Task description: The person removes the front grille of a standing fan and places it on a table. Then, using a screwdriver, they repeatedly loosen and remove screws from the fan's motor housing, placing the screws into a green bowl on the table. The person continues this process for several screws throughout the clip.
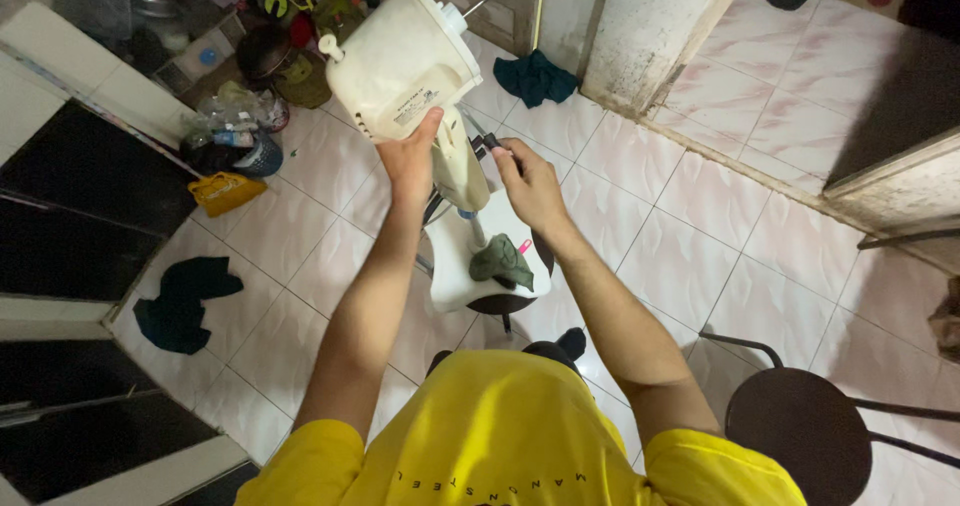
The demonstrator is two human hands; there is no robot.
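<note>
A dark cloth [185,301] lies on the pink tiled floor [700,226] at far left, with a yellow object [226,192] above it near a pile of clutter [240,26]. Further in, the left hand [410,158] grips the lower edge of a cream plastic fan housing [400,56], thumb up against its labelled face and fingers wrapped behind, holding it tilted above a small stool. Just right, the right hand [530,186] is closed around a dark-handled tool [495,148] whose tip meets the fan's neck [458,166]. Below lies the fan base [455,266] with a green rag [502,261] on it. A black round stool [795,431] stands at far right.
</note>
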